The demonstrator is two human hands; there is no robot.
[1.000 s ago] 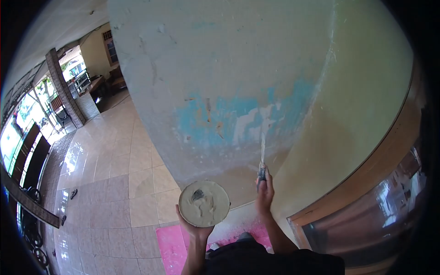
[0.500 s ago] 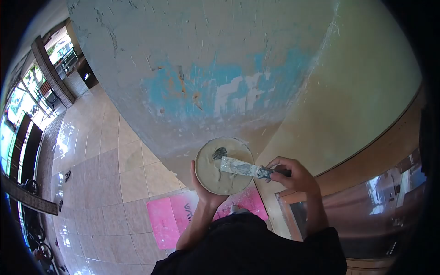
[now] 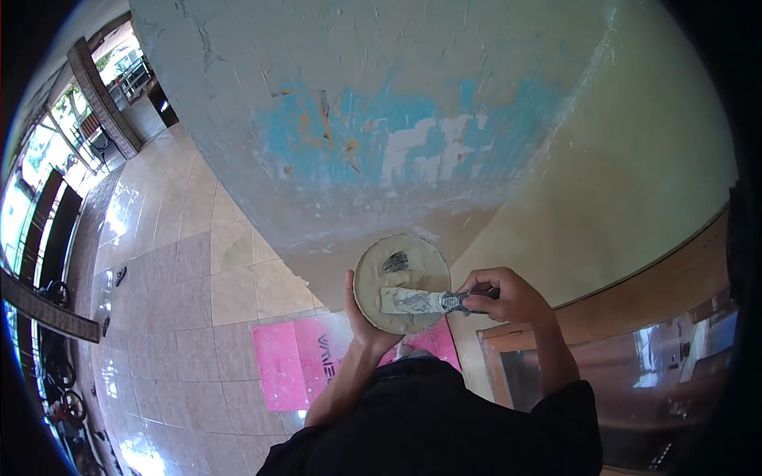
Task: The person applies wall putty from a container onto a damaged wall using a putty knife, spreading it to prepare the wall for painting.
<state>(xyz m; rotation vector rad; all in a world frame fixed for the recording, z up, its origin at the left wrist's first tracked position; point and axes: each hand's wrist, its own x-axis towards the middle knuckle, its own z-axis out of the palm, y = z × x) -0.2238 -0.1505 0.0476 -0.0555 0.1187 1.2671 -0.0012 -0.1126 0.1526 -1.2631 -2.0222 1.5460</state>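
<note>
My left hand (image 3: pixel 367 321) holds a round container (image 3: pixel 357 295) from its left and lower side, with the thumb up along the rim. Pale, creamy paste (image 3: pixel 409 321) fills it, with a dark streaked patch near the upper middle. My right hand (image 3: pixel 508 296) is wrapped round the dark handle of a putty knife (image 3: pixel 417 301). The knife's paste-smeared blade lies over the lower part of the paste, pointing left. In front stands a wall (image 3: pixel 317 198) with blue and white patches and scratches.
A pink sheet (image 3: pixel 278 365) lies on the tiled floor (image 3: pixel 182 333) below the container. At the right are a wooden frame (image 3: pixel 635 298) and a glossy brown surface (image 3: pixel 619 381). Bicycles or motorbikes, partly dark, stand at the far left, beside a post (image 3: pixel 103 99).
The view has shifted slightly. The putty knife's blade has moved lower in the container and lies more level. The container has shifted a little to the right in view.
</note>
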